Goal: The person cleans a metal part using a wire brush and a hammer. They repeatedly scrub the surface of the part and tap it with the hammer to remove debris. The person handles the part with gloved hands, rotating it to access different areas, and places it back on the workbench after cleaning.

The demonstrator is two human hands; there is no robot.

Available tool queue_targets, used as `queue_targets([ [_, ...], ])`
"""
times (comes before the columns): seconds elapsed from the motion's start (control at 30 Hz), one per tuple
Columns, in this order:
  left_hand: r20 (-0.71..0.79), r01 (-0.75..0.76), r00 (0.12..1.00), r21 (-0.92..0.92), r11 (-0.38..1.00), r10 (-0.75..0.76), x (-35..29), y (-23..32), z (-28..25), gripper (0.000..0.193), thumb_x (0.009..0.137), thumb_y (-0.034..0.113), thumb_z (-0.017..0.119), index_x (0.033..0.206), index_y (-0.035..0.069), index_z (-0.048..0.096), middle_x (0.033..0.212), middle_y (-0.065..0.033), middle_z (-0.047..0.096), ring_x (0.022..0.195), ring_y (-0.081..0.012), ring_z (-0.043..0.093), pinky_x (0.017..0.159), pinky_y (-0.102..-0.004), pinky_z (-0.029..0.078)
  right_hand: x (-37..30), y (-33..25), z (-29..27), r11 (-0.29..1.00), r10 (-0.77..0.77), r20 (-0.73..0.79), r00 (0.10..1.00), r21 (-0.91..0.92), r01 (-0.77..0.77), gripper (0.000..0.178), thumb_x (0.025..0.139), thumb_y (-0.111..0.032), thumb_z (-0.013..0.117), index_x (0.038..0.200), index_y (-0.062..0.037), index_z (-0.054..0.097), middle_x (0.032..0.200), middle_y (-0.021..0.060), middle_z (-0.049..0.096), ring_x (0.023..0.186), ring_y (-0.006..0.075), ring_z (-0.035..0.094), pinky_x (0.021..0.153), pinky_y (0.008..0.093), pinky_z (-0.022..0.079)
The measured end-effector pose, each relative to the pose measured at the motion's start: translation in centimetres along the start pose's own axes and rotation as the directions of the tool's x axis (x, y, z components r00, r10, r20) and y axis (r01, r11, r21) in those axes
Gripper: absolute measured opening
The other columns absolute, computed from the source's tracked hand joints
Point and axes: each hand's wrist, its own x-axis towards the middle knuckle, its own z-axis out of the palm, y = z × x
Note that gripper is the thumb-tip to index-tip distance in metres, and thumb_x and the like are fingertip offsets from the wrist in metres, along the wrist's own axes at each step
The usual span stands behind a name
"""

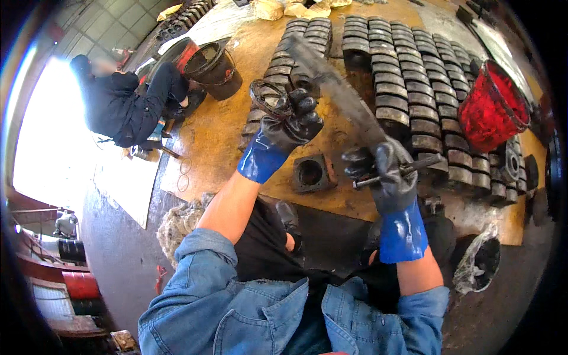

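My left hand (293,121), in a black-and-blue rubber glove, is closed on thin dark rings (267,97) that look greasy. My right hand (387,171), gloved the same way, grips a dark metal rod (427,162) lying across its fingers. From that hand a long flat grey blade (340,80) slants up to the left, smeared by motion. Whether rod and blade are one tool I cannot tell. Below and between the hands, a square metal block with a round hole (310,173) rests on the yellowish board (236,145).
Rows of dark rounded metal parts (423,109) fill the right side. A red-lined bucket (494,109) stands among them. At the left are a dark bucket (216,71) and a seated co-worker (130,100). Rags (180,225) and a plastic-lined container (479,263) flank my legs.
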Motion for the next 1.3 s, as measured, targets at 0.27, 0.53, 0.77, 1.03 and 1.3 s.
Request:
queue_targets([
  [0.27,-0.344,0.0,0.938,-0.152,0.988,-0.053,-0.5,-1.2,0.6,0.032,0.087,0.036,0.057,0.109,0.013,0.063,0.111,-0.0105,0.064,0.104,-0.0321,0.059,0.096,-0.0519,0.044,0.4,3.4,0.3,0.996,-0.003,0.121,0.993,-0.091,0.015,0.038,0.097,-0.024,0.05,0.123,0.0039,0.051,0.092,0.0139,0.068,0.073,0.015,0.066,0.067,0.0278,0.055],
  [0.53,-0.176,-0.016,0.984,-0.07,0.997,0.004,-0.2,-1.8,-0.5,0.034,0.086,0.037,0.058,0.109,0.012,0.062,0.111,-0.0117,0.062,0.103,-0.0356,0.058,0.095,-0.0552,0.042,0.1,7.7,-0.3,0.983,0.176,0.124,0.977,0.022,-0.18,0.04,0.096,-0.029,0.052,0.119,0.0035,0.055,0.092,0.0119,0.068,0.075,0.015,0.066,0.067,0.028,0.054],
  [0.77,-0.271,-0.068,0.961,-0.071,0.995,0.046,-0.6,0.9,-2.2,0.032,0.093,0.035,0.049,0.109,0.01,0.059,0.104,-0.0122,0.061,0.102,-0.0325,0.057,0.095,-0.0533,0.043,-0.2,8.1,0.1,0.934,0.291,0.241,0.926,0.139,-0.33,0.039,0.096,-0.028,0.053,0.117,0.0046,0.056,0.091,0.0145,0.067,0.071,0.0181,0.066,0.061,0.0283,0.054],
  [1.03,-0.279,-0.139,0.897,0.558,0.818,0.343,-2.1,5.0,-6.6,0.033,0.095,0.024,0.044,0.119,0.003,0.052,0.113,-0.0139,0.06,0.105,-0.0263,0.059,0.093,-0.0407,0.048,-1.3,7.3,0.5,0.797,0.529,0.086,0.844,0.292,-0.529,0.034,0.095,-0.027,0.053,0.116,0.0001,0.055,0.084,0.016,0.068,0.062,0.0223,0.066,0.055,0.0337,0.055],
  [1.3,-0.245,-0.173,0.859,0.688,0.705,0.45,-4.1,6.9,-6.1,0.024,0.091,0.011,0.054,0.112,-0.001,0.057,0.108,-0.013,0.062,0.097,-0.0226,0.061,0.084,-0.0347,0.051,-1.3,6.0,0.3,0.644,0.654,0.134,0.745,0.418,-0.641,0.039,0.093,-0.036,0.055,0.115,-0.0042,0.058,0.08,0.0135,0.068,0.059,0.0215,0.064,0.052,0.0352,0.053],
])
